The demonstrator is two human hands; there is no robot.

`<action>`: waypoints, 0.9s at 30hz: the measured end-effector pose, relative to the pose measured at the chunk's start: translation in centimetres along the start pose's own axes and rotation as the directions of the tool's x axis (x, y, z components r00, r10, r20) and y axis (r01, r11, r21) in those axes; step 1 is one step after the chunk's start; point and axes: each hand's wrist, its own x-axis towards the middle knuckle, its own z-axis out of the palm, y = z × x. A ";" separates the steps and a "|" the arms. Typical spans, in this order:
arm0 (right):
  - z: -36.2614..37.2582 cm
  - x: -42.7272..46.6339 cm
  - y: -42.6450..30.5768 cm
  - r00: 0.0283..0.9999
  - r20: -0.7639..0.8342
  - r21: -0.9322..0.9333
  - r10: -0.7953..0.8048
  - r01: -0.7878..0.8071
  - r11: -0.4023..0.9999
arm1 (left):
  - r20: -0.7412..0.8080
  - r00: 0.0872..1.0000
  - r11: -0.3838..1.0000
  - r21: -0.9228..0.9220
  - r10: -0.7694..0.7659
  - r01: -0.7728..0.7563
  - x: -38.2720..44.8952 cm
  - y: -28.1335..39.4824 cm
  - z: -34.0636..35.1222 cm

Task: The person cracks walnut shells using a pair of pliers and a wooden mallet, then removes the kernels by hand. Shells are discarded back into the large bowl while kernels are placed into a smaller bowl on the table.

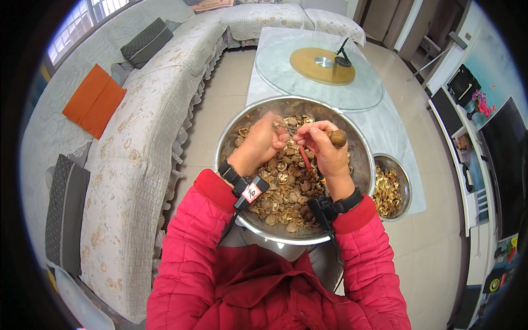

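Observation:
A large stainless steel basin (359,181) full of cracked walnuts and shells (284,177) sits before me, over my lap. Above its far half, my left hand (264,138) pinches a small walnut piece (279,123), mostly covered by the fingers. My right hand (324,148) grips a pick-like tool with a round wooden handle (338,139). Its thin metal shaft (291,128) points at the walnut piece; the tip is hidden. Below the right hand, a red tool handle (305,160) rests among the shells, its other end out of sight.
A smaller metal bowl (406,189) of walnut kernels stands right of the basin. Beyond is a marble-look table (396,136) with a glass turntable (272,68) bearing a black stand (343,57). A covered sofa (123,165) runs along the left, a TV cabinet (458,161) along the right.

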 end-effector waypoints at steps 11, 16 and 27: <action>-2.7 1.2 0.7 0.997 -0.021 0.339 0.076 -0.064 0.939 | -0.028 0.998 0.999 0.009 0.048 -0.048 -1.3 -0.8 1.5; -3.3 1.4 0.8 0.991 -0.085 0.443 0.107 -0.058 0.894 | 0.127 0.991 0.998 -0.060 0.040 -0.033 -1.8 -0.5 1.6; -3.3 1.4 0.4 0.990 -0.108 0.404 0.093 -0.042 0.914 | 0.192 0.980 0.998 0.005 0.056 -0.058 -1.7 -0.6 1.4</action>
